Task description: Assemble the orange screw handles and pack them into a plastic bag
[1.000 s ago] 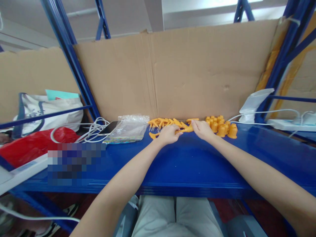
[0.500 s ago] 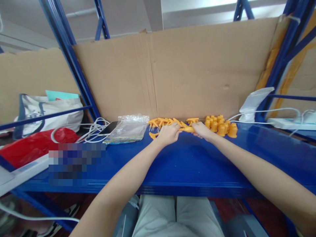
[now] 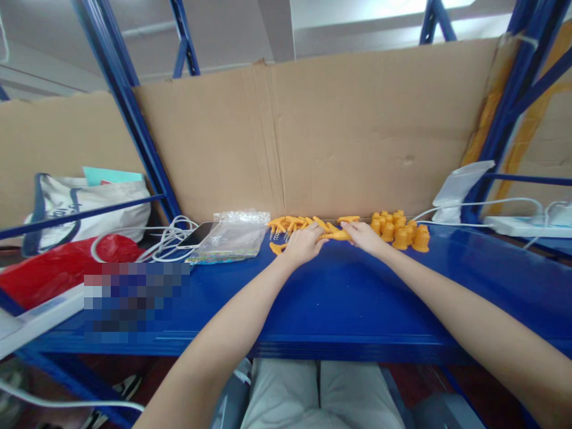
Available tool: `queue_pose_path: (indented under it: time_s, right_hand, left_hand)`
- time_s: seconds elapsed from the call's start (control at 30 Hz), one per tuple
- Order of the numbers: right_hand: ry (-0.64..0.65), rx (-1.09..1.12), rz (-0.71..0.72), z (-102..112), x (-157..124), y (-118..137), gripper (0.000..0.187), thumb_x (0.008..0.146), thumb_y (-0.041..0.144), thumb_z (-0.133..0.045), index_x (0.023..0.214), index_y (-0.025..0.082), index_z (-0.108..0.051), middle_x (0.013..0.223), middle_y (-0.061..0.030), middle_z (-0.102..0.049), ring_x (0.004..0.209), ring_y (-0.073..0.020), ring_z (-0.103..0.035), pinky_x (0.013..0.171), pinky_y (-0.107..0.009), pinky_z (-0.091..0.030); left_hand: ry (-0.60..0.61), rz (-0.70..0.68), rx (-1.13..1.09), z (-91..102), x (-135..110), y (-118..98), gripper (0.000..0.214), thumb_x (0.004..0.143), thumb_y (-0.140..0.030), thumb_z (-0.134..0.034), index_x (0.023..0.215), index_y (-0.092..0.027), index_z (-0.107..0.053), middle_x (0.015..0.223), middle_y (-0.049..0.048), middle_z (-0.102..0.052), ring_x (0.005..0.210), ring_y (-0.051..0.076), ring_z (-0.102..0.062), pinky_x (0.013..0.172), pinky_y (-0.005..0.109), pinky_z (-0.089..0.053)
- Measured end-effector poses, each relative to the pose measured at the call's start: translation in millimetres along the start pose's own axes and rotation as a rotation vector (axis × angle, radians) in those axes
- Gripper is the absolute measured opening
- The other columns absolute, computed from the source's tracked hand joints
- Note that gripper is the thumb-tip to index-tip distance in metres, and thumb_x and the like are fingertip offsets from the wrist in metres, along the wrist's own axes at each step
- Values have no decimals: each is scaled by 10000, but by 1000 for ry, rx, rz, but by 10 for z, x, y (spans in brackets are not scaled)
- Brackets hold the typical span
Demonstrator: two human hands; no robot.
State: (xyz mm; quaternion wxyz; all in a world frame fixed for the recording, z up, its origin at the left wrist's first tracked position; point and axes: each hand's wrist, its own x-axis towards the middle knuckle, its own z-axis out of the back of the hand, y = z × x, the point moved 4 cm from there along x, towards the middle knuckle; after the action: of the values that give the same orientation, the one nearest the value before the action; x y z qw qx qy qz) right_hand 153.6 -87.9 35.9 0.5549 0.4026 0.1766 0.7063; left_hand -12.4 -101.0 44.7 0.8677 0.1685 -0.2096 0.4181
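Observation:
At the back of the blue shelf, a row of orange T-shaped corkscrews (image 3: 290, 223) lies with several metal spirals showing. My left hand (image 3: 305, 243) is closed over orange corkscrew pieces at the right part of this row. Facing it, my right hand (image 3: 364, 236) pinches the other end of an orange corkscrew piece (image 3: 338, 235) that spans the gap between both hands. My fingertips are partly hidden. One T-shaped corkscrew (image 3: 349, 219) lies just behind my right hand. A loose corkscrew (image 3: 277, 248) rests left of my left hand. Orange bell-shaped caps (image 3: 400, 229) stand grouped to the right.
A cardboard panel (image 3: 339, 131) rises behind the row. Left on the blue shelf (image 3: 330, 298) are clear plastic bags (image 3: 232, 238), a phone (image 3: 196, 235), white cables (image 3: 172, 241) and a red bag (image 3: 67, 265). A white power strip (image 3: 518, 224) sits far right.
Both hands stay at the row, shifting only slightly. The orange piece between them sits a little differently, and the corkscrew behind my right hand has its handle tilted slightly.

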Motion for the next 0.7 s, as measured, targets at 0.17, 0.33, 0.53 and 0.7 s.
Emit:
queue_pose_path:
  time_s: [0.17,0.33,0.53,0.7]
  right_hand:
    - [-97,-206,92,13,26,8,417,902,284,-285,538,216,-477,545,-59,-560,707,-202,-602,695,-292,-438]
    - [-51,-193,57,-21,44,-52,425,897,279,-270,522,227,-463,491,-47,-535,658,-191,-598,655,-279,-441]
    - [-24,-126,45,-34,65,-95,421,887,279,-282,504,228,-450,435,-22,-495,538,-160,-551,562,-259,-420]
    - [-27,-58,-5,-42,67,-105,420,886,291,-298,522,211,-493,470,-25,-524,530,-155,-547,550,-259,-420]
  left_hand:
    - [-6,-28,15,12,-21,-33,257,934,-323,-464,1056,-157,-618,1093,97,-640,991,217,-618,778,301,-500]
    - [26,-33,42,11,-37,-70,299,943,-333,-441,1086,-146,-624,1093,114,-633,963,230,-623,757,307,-494]
    - [34,-33,45,16,-36,-79,313,947,-336,-422,1104,-151,-620,1095,117,-617,938,234,-621,727,314,-483]
    - [40,-29,48,19,-34,-79,291,943,-323,-427,1063,-151,-629,1077,109,-620,924,227,-623,726,309,-482]
